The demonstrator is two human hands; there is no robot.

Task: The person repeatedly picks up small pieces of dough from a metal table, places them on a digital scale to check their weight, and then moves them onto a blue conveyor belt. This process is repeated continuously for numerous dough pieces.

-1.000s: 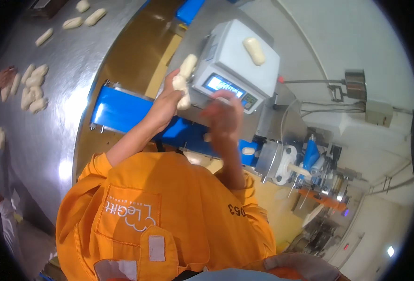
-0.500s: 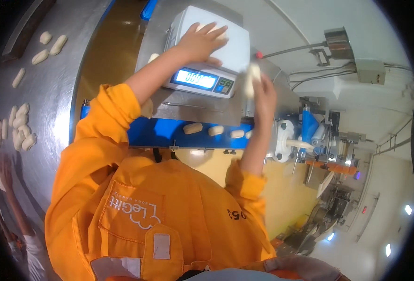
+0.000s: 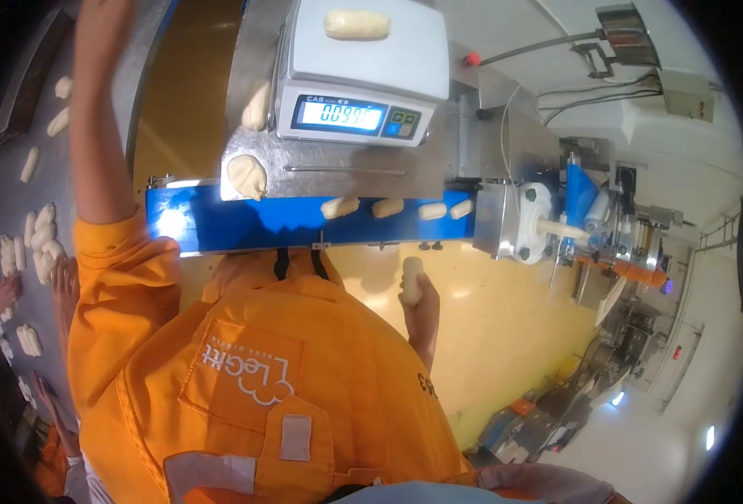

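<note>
Low in front of my body, beside the orange apron, my right hand (image 3: 423,312) is closed around a pale dough roll (image 3: 412,281). My left arm stretches up at the far left, over the steel table. Only the lower part of my left hand (image 3: 105,25) shows at the top edge; its fingers are cut off. On the white digital scale (image 3: 371,63), whose display is lit, lies another dough piece (image 3: 356,25) that neither hand touches. Next to the scale, a long dough piece (image 3: 256,105) and a rounder lump (image 3: 247,176) rest on the steel plate.
Several dough pieces (image 3: 388,207) sit on the blue conveyor belt (image 3: 245,220), which runs to a machine (image 3: 533,223) at the right. On the steel table (image 3: 18,193) at left, other people's hands (image 3: 65,281) are among several dough pieces (image 3: 44,235).
My left hand has left the scale and swung to the upper left, uncovering the dough piece there. My right hand has come down toward my body with its dough roll. The view has shifted slightly.
</note>
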